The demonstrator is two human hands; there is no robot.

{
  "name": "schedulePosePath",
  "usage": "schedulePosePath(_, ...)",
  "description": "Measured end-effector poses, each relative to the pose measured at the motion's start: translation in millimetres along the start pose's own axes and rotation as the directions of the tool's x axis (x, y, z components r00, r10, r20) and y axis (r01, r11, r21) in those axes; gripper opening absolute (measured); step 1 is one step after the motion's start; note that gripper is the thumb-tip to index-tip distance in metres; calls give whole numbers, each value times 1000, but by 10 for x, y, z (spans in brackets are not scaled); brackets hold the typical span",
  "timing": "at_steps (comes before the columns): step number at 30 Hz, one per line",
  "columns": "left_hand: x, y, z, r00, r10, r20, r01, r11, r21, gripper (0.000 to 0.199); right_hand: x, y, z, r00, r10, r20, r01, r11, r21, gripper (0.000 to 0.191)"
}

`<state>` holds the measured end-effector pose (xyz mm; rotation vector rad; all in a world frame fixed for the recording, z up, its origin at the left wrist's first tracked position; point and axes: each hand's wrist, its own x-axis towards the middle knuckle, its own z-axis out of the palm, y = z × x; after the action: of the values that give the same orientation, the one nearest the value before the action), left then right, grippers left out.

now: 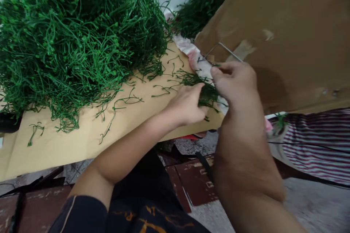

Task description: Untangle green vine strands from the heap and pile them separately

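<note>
My left hand (188, 105) is low over a small heap of green plastic sprigs (191, 78), with its fingers curled around some of them. My right hand (237, 78) is raised just to the right. Its thumb and forefinger are pinched on a thin green sprig (216, 65), of which only a little shows. Close above those fingertips a bent metal wire (231, 51) sticks out in front of the brown board. A crumpled white and pink cloth strip (194, 55) runs along the board's lower edge, beside both hands.
A large pile of green plastic sprigs (82, 40) covers the left of the tan cardboard surface (68, 145). More greenery (210, 0) is behind the tilted brown board (295, 36). Striped fabric (319, 149) shows at the right, and dark red boards (194, 182) lie below.
</note>
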<state>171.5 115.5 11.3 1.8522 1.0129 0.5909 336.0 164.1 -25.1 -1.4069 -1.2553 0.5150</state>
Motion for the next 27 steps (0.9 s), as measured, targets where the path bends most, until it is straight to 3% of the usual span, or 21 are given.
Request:
schedulePosePath(3, 156, 67, 38, 998, 21, 58, -38, 952, 304, 68, 61, 157, -146, 986, -167, 14, 163, 931, -326, 11)
schedulePosePath(6, -11, 14, -133, 995, 102, -3, -90, 897, 434, 53, 4, 178, -196, 978, -202, 60, 208, 879, -429, 7)
schedulePosePath(8, -228, -114, -338, 994, 101, -47, -64, 863, 501, 39, -121, 88, -104, 979, -198, 45, 196, 864, -463, 9)
schedulePosePath(10, -464, -304, -568, 974, 95, -204, 43, 812, 582, 31, -301, -58, 107, 967, -246, 71, 251, 856, -451, 14)
schedulePosePath(12, -671, -514, -767, 925, 22, -380, 248, 723, 645, 30, -501, -214, 408, 915, -343, 212, 399, 847, -352, 17)
schedulePosePath(14, -817, -696, -897, 886, -70, -458, 401, 610, 683, 40, -678, -345, 737, 830, -413, 374, 516, 824, -235, 20)
schedulePosePath(17, -906, -863, -962, 867, -179, -466, 486, 512, 708, 45, -841, -466, 1142, 753, -393, 528, 553, 812, -184, 34)
schedulePosePath(19, -908, -919, -965, 873, -222, -433, 479, 546, 687, 35, -882, -505, 1298, 729, -328, 601, 541, 814, -212, 44)
schedulePosePath(23, -910, -998, -978, 860, -218, -461, 444, 764, 468, 25, -902, -522, 1373, 732, -191, 654, 451, 856, -254, 40)
schedulePosePath(27, -982, -1044, -967, 802, -209, -559, 380, 901, 209, 20, -941, -499, 1328, 728, -49, 683, 144, 986, -82, 14)
